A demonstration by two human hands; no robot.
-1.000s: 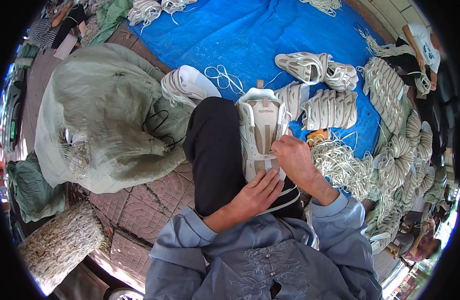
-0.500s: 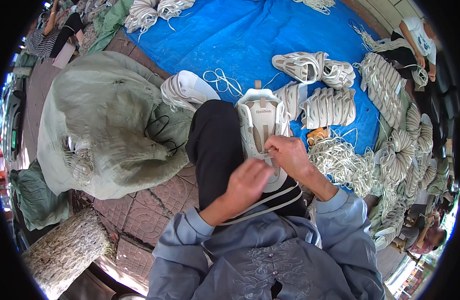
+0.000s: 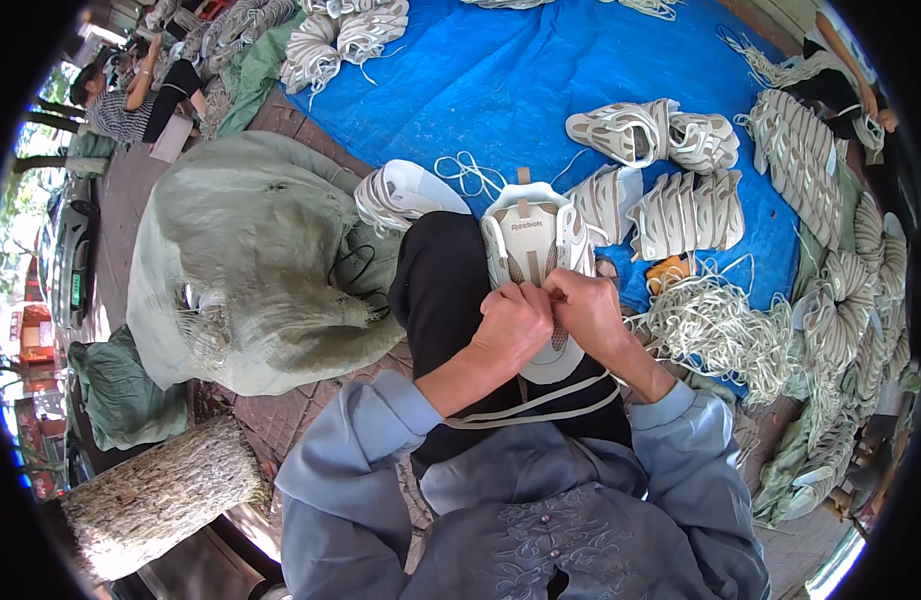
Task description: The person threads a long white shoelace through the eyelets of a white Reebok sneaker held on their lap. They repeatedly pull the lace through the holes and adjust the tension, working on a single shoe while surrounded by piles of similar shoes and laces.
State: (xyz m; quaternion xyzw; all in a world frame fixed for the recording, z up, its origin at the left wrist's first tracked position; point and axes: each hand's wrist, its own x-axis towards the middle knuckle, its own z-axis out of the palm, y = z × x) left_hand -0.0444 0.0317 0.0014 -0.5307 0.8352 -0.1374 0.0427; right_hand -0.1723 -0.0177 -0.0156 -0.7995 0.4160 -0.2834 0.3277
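Observation:
A white and beige sneaker upper (image 3: 528,248) lies over my dark-trousered thighs, its heel end pointing away from me and its pale toe towards me. Both hands meet over the lower part of its tongue. My left hand (image 3: 515,325) is closed, fingertips pinched on the shoelace at the lacing. From the right side, my right hand (image 3: 588,312) pinches there too, thumb and forefinger touching the left fingers. The bit of lace between the fingertips is mostly hidden. A long pale shoelace (image 3: 525,410) loops loosely across my lap below the toe.
A blue tarp (image 3: 470,90) spreads ahead, bearing stacked sneaker uppers (image 3: 688,215) and a heap of pale laces (image 3: 725,325). A bulging grey-green sack (image 3: 250,270) stands left, above a stone block (image 3: 165,490). More bundled uppers (image 3: 800,160) line the right. Other people sit at both far sides.
My left hand has moved up and forward from above the toe to meet the right hand at the lacing. The view has shifted slightly, so the surroundings sit farther right.

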